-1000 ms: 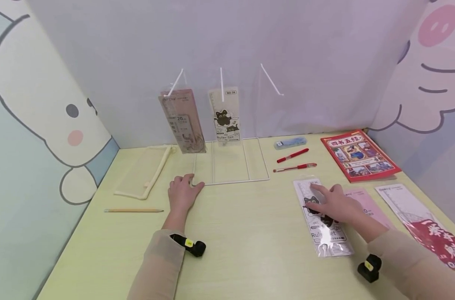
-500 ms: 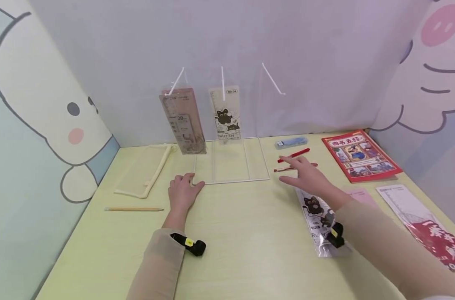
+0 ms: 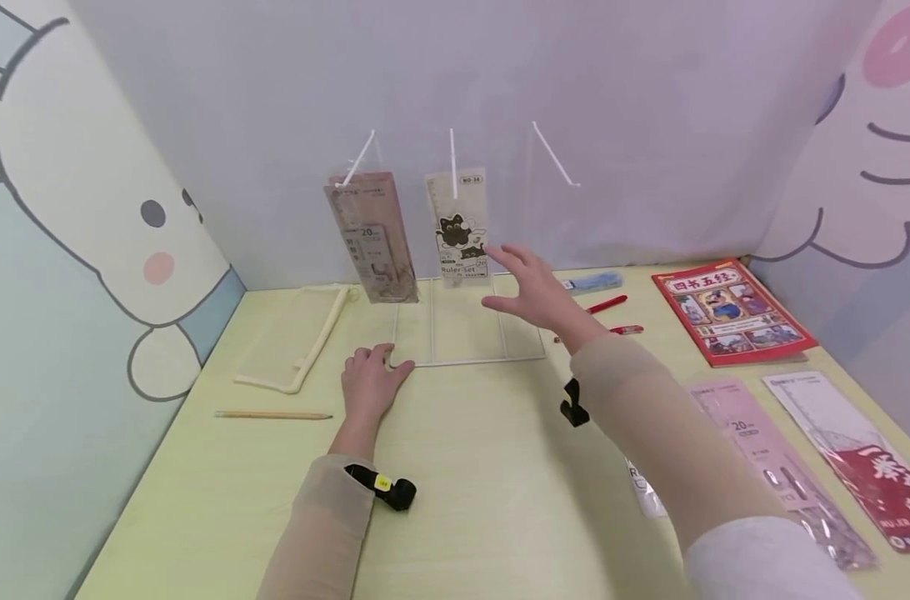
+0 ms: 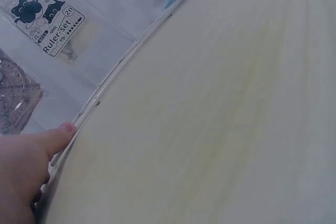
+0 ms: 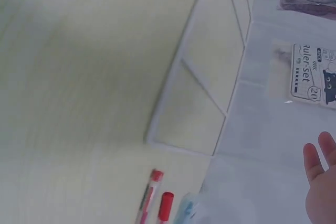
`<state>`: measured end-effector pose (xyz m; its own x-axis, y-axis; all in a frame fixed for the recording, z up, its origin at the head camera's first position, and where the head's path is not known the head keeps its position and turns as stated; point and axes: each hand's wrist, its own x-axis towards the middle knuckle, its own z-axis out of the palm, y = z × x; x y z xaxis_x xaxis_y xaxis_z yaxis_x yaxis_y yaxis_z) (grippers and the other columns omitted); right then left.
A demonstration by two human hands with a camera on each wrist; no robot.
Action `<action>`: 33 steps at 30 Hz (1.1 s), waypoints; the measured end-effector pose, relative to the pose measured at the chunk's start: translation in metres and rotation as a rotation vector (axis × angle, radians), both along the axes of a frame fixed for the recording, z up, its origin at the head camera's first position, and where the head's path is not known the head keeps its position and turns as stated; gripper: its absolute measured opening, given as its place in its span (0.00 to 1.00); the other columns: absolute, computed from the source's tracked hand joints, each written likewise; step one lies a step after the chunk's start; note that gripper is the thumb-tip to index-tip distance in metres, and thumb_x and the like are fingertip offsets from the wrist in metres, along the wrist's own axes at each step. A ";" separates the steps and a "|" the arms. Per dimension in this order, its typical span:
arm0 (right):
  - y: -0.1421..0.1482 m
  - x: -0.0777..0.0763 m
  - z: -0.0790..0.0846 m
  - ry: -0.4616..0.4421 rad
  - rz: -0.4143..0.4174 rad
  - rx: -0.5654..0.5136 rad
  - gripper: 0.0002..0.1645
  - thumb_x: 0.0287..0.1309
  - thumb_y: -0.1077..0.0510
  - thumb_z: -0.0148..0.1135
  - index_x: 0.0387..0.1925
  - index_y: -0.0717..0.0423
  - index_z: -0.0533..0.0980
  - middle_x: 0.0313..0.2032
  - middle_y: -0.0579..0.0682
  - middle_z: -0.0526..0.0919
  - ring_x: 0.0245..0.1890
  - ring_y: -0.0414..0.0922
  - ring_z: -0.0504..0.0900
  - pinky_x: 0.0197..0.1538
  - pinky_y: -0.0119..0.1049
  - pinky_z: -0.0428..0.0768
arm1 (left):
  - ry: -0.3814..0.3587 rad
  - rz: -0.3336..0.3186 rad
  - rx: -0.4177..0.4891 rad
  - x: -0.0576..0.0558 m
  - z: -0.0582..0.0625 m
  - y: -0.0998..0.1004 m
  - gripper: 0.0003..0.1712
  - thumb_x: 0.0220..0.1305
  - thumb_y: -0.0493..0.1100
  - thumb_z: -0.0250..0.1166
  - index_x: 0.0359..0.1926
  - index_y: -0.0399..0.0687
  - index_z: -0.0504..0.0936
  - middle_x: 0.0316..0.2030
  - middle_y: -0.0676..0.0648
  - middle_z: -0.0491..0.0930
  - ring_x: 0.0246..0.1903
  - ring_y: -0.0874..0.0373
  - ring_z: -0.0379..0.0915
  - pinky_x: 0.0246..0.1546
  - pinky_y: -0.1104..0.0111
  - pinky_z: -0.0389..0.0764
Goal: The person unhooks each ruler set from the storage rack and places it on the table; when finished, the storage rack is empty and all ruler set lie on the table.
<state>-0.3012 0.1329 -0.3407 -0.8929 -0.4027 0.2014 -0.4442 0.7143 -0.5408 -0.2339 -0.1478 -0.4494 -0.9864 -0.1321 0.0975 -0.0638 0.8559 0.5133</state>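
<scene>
My left hand [image 3: 371,382] holds the front left corner of a white wire display rack [image 3: 470,363], its thumb on the wire in the left wrist view. The rack has three prongs. A pinkish packaged ruler set [image 3: 372,242] hangs on the left prong [image 3: 356,160]. On the middle prong hangs a ruler set with black cats [image 3: 457,229]. My right hand [image 3: 533,292], fingers spread and holding nothing, is in the air just right of that cat set; I cannot tell whether they touch. Another cat ruler set [image 3: 645,492] lies mostly hidden under my right forearm.
On the right lie a pink ruler set [image 3: 770,454], a white and red ruler set [image 3: 860,458] and a red book [image 3: 732,308]. Red pens [image 3: 607,305] and a blue packet [image 3: 596,282] lie behind my right arm. A pencil [image 3: 273,415] and mesh pouch [image 3: 293,337] are left.
My right hand has left the cat ruler set on the table and moved left and up, over the pens, to the hanging cat set. My left hand stays at the rack corner.
</scene>
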 end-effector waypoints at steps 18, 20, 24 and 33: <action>-0.045 -0.025 0.026 0.018 -0.081 -0.171 0.49 0.52 0.43 0.67 0.71 0.36 0.53 0.66 0.62 0.52 0.65 0.59 0.54 0.61 0.57 0.60 | -0.006 -0.002 -0.016 -0.003 -0.003 0.000 0.35 0.59 0.64 0.59 0.60 0.48 0.73 0.54 0.37 0.69 0.50 0.40 0.63 0.50 0.49 0.63; -0.045 -0.025 0.027 -0.004 -0.095 -0.199 0.49 0.52 0.44 0.67 0.71 0.34 0.52 0.64 0.63 0.54 0.63 0.58 0.57 0.60 0.55 0.62 | -0.009 -0.002 -0.019 -0.004 -0.003 0.002 0.35 0.59 0.65 0.59 0.60 0.49 0.72 0.54 0.38 0.69 0.50 0.41 0.63 0.50 0.49 0.63; -0.046 -0.027 0.028 -0.028 -0.098 -0.220 0.49 0.52 0.43 0.67 0.71 0.33 0.52 0.58 0.62 0.59 0.57 0.54 0.63 0.55 0.52 0.68 | -0.015 0.000 -0.015 -0.003 -0.001 0.003 0.35 0.59 0.64 0.59 0.60 0.49 0.73 0.54 0.38 0.69 0.50 0.41 0.62 0.51 0.49 0.63; -0.046 -0.029 0.028 -0.023 -0.118 -0.291 0.47 0.53 0.44 0.66 0.71 0.37 0.54 0.57 0.61 0.54 0.53 0.55 0.66 0.53 0.50 0.68 | -0.008 0.005 -0.011 -0.001 0.001 0.000 0.35 0.59 0.64 0.60 0.60 0.48 0.73 0.54 0.37 0.69 0.50 0.41 0.62 0.50 0.49 0.63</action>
<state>-0.3306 0.0865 -0.3126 -0.9358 -0.2245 0.2717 -0.3523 0.5744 -0.7389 -0.2351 -0.1480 -0.4486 -0.9866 -0.1357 0.0909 -0.0721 0.8612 0.5031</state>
